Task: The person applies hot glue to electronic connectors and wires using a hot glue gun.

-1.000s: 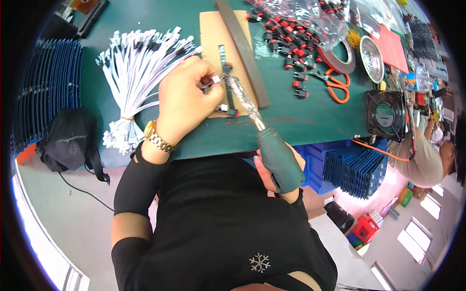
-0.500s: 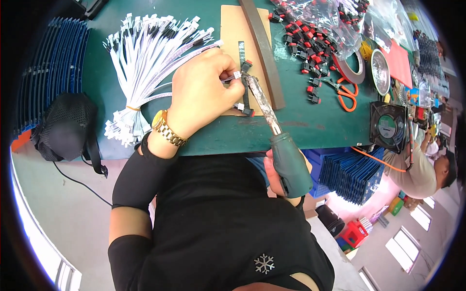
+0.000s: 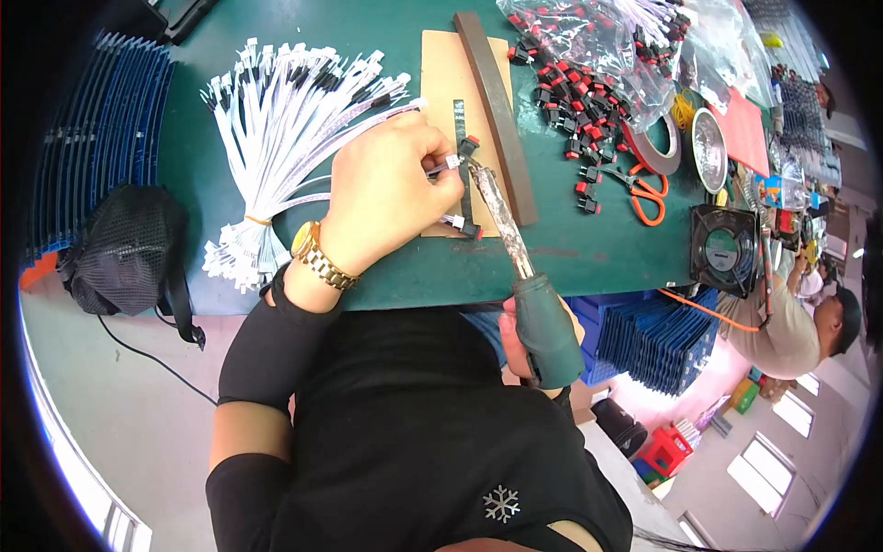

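My left hand (image 3: 391, 179) is closed in a pinch on a white cable (image 3: 452, 162), holding its end against a small black and red switch (image 3: 470, 145). In my right hand (image 3: 512, 333) is a soldering iron (image 3: 544, 322) with a dark green handle. Its crusted metal shaft slants up to the left, the tip at or very near the cable end and switch; actual contact is too small to tell. Another switch (image 3: 470, 230) with a cable sits lower, beside a dark strip (image 3: 460, 115) on the cardboard (image 3: 439, 69). A brown bar (image 3: 497, 120) lies across that board.
A tied bundle of white cables (image 3: 267, 156) spreads at left. To the right are loose switches (image 3: 575, 101), orange-handled scissors (image 3: 649, 200), a tape roll (image 3: 670, 147), a round metal dish (image 3: 709, 150) and a fan (image 3: 725, 248). A black mesh bag (image 3: 124, 248) hangs by the table's left edge.
The table and everything on it sit slightly lower in the picture, as the view has shifted. Both hands keep nearly the same hold and place at the switch.
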{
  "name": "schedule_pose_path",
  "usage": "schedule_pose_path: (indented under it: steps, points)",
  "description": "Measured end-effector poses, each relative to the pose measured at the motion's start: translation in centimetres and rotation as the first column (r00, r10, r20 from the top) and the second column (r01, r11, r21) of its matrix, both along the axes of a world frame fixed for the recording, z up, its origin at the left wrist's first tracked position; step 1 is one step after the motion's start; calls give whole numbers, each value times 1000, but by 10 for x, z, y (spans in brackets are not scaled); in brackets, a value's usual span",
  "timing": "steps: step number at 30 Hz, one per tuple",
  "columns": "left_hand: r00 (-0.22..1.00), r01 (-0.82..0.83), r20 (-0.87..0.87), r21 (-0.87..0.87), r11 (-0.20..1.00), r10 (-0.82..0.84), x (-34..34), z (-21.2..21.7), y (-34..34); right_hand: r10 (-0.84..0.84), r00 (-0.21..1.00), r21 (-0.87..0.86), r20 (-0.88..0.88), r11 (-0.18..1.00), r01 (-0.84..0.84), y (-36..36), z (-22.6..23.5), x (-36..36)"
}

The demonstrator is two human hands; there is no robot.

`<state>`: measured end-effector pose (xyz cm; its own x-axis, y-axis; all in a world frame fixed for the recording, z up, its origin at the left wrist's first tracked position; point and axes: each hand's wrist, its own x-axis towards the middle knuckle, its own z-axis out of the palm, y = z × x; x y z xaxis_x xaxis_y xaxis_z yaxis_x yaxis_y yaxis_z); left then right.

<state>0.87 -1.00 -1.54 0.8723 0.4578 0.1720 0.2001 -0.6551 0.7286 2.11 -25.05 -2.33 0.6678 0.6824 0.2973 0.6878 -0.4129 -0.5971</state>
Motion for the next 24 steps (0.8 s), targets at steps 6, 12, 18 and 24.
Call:
schedule_pose_path:
  steps: [6, 12, 18, 24]
  points:
    - [1000, -9, 3, -11, 1000, 9, 0, 0, 1, 45, 997, 113, -60, 993, -39, 3, 0, 5]
    - [1000, -1, -21, 10, 1000, 2, 1, 1, 2, 29, 994, 75, -107, 997, -21, -4, -7, -2]
    - [1000, -2, -20, 3, 1000, 2, 1, 1, 2, -189, 880, 150, -436, 949, 278, -9, -22, -20]
    - [1000, -1, -20, 22, 1000, 1, 0, -1, 1, -8, 738, 255, -675, 936, 244, -15, -24, -23]
